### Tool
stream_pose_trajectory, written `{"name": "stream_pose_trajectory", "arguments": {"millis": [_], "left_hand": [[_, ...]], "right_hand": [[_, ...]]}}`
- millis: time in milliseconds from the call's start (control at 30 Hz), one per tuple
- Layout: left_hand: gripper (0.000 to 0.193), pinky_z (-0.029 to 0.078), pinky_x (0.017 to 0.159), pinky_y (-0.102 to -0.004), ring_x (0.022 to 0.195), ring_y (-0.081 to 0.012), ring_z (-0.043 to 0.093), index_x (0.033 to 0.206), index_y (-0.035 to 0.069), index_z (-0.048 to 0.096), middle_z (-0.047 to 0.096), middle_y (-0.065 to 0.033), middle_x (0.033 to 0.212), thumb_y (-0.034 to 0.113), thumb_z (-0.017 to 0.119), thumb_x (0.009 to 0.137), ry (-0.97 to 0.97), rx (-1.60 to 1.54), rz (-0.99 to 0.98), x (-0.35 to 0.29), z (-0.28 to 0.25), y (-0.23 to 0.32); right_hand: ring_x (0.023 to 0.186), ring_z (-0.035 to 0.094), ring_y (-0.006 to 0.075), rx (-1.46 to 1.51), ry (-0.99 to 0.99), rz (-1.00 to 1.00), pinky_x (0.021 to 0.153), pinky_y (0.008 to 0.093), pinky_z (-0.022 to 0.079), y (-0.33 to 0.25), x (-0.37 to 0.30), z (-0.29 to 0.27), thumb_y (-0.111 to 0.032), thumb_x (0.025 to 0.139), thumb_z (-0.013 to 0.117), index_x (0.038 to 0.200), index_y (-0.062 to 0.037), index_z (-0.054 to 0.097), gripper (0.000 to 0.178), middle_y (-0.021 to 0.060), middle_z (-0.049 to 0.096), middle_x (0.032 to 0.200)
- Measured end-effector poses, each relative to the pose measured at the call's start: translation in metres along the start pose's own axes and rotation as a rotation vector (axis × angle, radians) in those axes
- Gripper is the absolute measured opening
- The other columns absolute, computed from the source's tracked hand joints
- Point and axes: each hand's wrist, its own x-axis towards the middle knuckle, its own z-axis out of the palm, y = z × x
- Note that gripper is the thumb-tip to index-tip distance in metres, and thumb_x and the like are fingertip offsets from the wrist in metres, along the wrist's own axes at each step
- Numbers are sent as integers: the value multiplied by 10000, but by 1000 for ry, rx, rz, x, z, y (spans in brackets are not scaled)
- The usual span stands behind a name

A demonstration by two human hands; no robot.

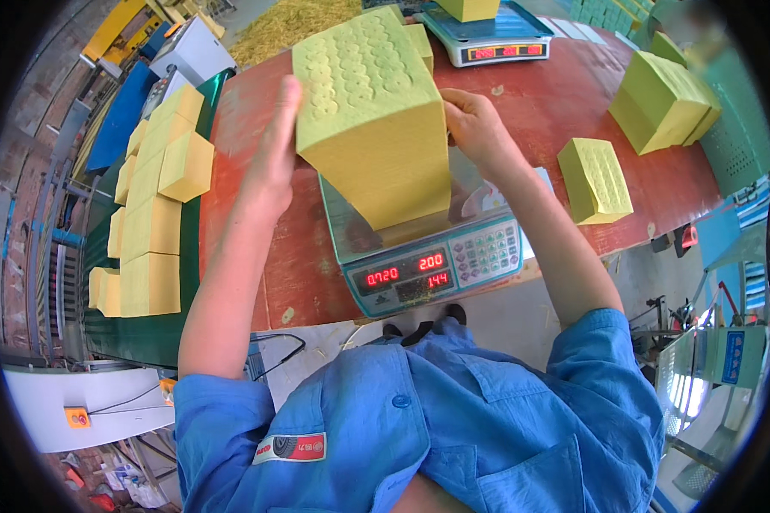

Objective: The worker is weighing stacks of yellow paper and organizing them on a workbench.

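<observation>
A tall stack of yellow paper [376, 162], its top stamped with rows of round coin-like marks, is between my two hands. It stands on or just over the plate of a digital scale [436, 265] with lit red figures and a keypad; I cannot tell whether it bears its full weight there. My left hand [272, 158] lies along the stack's left side, thumb upward. At the right edge, my right hand [479, 128] grips with bent fingers. A smaller yellow stack [595, 181] rests on the red table to the right of my right forearm.
The red table [274, 282] carries a second scale [488, 38] with a yellow block on it at the back. Larger yellow stacks [659, 103] stand at the right. Several yellow blocks [151, 227] line a green conveyor [128, 338] on the left. Straw-coloured scraps [282, 26] lie beyond.
</observation>
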Motion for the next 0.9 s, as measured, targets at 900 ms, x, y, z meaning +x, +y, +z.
{"name": "stream_pose_trajectory", "arguments": {"millis": [900], "left_hand": [[591, 473, 982, -391, 1218, -225, 537, 1445, 31, 381, 493, -120, 1404, 371, 546, 990, 511, -845, 147, -26, 53, -99]], "right_hand": [[1389, 377, 246, 407, 55, -58, 1134, 365, 286, 31, -48, 27, -400, 1061, 340, 1481, 26, 336, 598, 172, 416, 1488]]}}
